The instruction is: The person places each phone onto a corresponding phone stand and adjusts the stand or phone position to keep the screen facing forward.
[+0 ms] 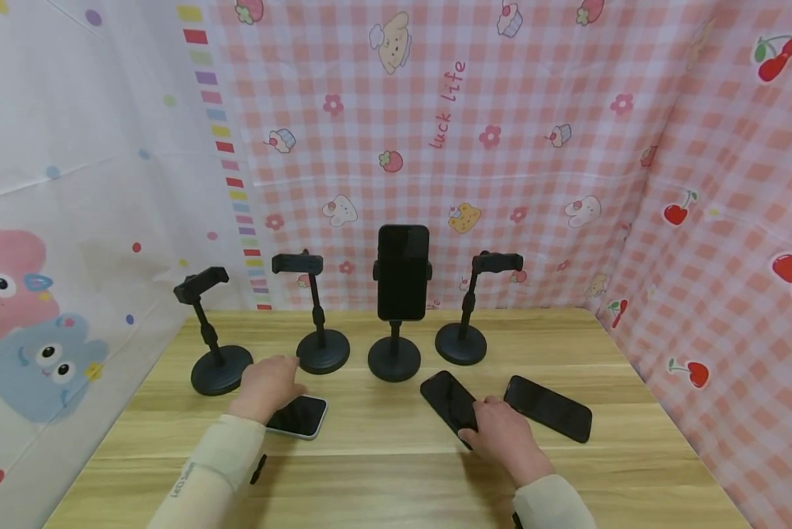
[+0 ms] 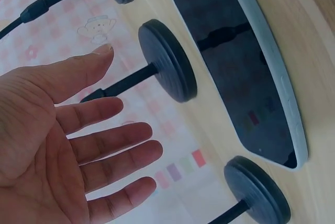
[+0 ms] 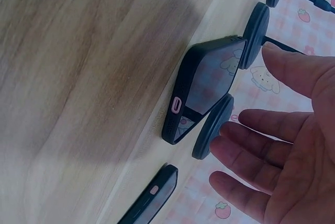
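- While the head view has both hands looking like they sit on phones, the wrist cams tell more: the left hand (image 2: 52, 145) is spread wide with straight fingers, holding nothing, hovering just beside the white-cased phone (image 2: 246, 72).
- Same deal on the other side: the right hand (image 3: 285, 145) is open and flat, palm empty, near the dark-cased phone (image 3: 201, 90) lying on the tabletop (image 1: 383, 463).
- Only the head view shows the whole row: four black stands, and the third stand (image 1: 394, 358) has a phone (image 1: 403, 272) clamped upright in it.
- Another black phone (image 1: 548, 408) lies right of the right hand, apart from it.
- Right wrist cam catches a pinkish port on the dark case's end, which the head view can't show.
- Readable writing: "luck life" (image 1: 449, 105) on the pink checked backdrop. The sleeve print is too small to read.
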Available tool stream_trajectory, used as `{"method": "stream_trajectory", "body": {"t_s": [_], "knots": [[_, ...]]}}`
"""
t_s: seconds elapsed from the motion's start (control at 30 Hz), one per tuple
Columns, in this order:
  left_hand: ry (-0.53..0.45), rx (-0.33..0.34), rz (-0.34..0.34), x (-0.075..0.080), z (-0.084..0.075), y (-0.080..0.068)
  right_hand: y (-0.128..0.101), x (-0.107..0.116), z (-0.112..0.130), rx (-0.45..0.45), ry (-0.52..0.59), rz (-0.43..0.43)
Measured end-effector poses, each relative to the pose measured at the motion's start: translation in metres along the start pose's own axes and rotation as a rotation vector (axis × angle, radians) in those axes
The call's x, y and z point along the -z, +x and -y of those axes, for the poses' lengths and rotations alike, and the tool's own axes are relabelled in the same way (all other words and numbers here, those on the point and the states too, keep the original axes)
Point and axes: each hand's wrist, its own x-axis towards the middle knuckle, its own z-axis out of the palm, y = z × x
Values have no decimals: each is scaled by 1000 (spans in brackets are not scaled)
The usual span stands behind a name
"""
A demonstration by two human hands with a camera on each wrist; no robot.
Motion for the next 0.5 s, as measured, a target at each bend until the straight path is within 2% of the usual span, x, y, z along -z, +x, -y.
{"method": "stream_trajectory", "body": {"t_s": [0.23, 0.5], "knots": [[18, -5, -18, 4, 8, 2, 1, -1, 0, 2, -6, -3], [-1, 8, -13, 12, 9, 3, 0, -1, 1, 2, -7, 4]]}}
